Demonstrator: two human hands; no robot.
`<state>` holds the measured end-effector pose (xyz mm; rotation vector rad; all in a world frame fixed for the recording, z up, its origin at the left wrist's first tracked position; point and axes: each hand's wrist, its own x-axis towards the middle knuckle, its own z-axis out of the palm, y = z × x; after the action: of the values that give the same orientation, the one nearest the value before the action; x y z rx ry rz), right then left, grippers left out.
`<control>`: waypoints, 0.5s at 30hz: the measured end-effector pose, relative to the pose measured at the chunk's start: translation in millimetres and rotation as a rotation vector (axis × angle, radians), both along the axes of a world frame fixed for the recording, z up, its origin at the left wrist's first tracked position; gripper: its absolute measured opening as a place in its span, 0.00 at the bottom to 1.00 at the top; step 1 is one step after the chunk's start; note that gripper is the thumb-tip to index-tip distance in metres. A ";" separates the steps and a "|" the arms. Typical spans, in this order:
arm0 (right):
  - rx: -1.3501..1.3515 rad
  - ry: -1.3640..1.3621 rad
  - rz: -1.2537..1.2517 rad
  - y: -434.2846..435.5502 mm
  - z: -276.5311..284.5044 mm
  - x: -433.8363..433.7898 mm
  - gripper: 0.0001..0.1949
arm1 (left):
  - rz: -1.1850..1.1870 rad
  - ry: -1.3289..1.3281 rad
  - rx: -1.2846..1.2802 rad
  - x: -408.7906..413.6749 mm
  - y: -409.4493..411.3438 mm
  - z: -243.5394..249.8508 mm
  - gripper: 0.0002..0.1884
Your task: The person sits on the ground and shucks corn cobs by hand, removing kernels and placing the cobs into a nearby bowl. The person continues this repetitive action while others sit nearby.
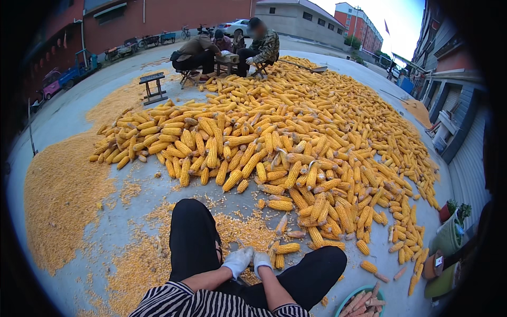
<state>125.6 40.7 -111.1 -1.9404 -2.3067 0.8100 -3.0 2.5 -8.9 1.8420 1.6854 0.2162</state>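
My left hand and my right hand, both in white gloves, are close together low between my knees. A thin grey rod-like tool juts forward from my left hand, its fingers curled around it. The inner side of my right hand is hidden; I cannot tell what it holds. Just beyond and beside the right hand lie a few ears of dried corn. Loose yellow kernels cover the ground around my feet. In front spreads a large heap of corn ears.
A teal basin of stripped cobs stands at lower right. Mounded kernels lie left. Beyond the heap, people sit around a small table, near an unoccupied stool. A shovel rests on the heap; plant pots line the right.
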 end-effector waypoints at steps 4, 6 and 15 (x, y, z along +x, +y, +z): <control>-0.355 0.818 -0.717 0.1 14.1 -8.0 0.23 | 0.161 -0.020 0.053 6.2 -3.3 22.1 0.18; -0.610 1.128 -0.874 0.8 16.3 -11.0 0.25 | 0.362 -0.182 0.016 5.2 -2.8 35.1 0.19; -0.624 0.892 -0.732 5.6 19.1 -11.1 0.23 | 0.471 -0.294 -0.170 -5.3 9.9 13.0 0.29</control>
<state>114.6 46.3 -91.9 -1.7658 -0.8139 1.8628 -8.3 12.4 4.1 1.2038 1.8349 0.4954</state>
